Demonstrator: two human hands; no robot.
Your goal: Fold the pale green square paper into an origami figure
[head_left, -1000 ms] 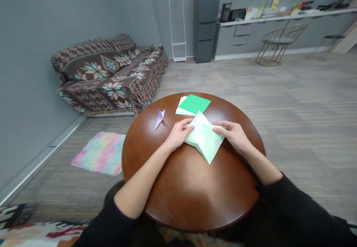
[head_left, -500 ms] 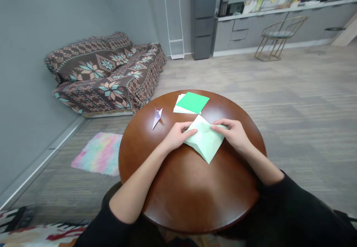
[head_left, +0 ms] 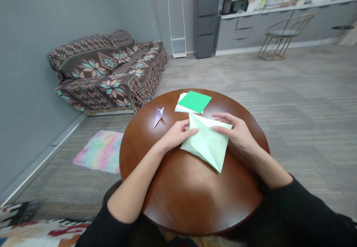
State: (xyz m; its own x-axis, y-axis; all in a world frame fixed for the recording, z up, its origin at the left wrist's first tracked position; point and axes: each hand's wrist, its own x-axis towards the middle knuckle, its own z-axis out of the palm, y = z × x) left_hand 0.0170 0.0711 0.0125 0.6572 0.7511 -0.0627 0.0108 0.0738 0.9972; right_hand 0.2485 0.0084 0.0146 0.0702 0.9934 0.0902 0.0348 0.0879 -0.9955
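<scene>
A pale green sheet of origami paper with crossing creases is held just over the round brown table, one corner pointing toward me. My left hand pinches its left edge, thumb on top and fingers beneath. On the other side, my right hand grips the right corner between thumb and fingers. Beyond the sheet lies a stack of square papers, with a bright green sheet on top and white sheets under it. A small folded lilac paper figure stands to the left.
A sofa under a patterned cover stands at the back left, with a pastel fluffy rug on the floor before it. Farther back are a grey fridge, a kitchen counter and a wire-framed chair.
The pale green paper has turned and opened out flatter, its near corner shifting right and toward me. My right hand has moved slightly right with its fingers more spread; the view has shifted a little.
</scene>
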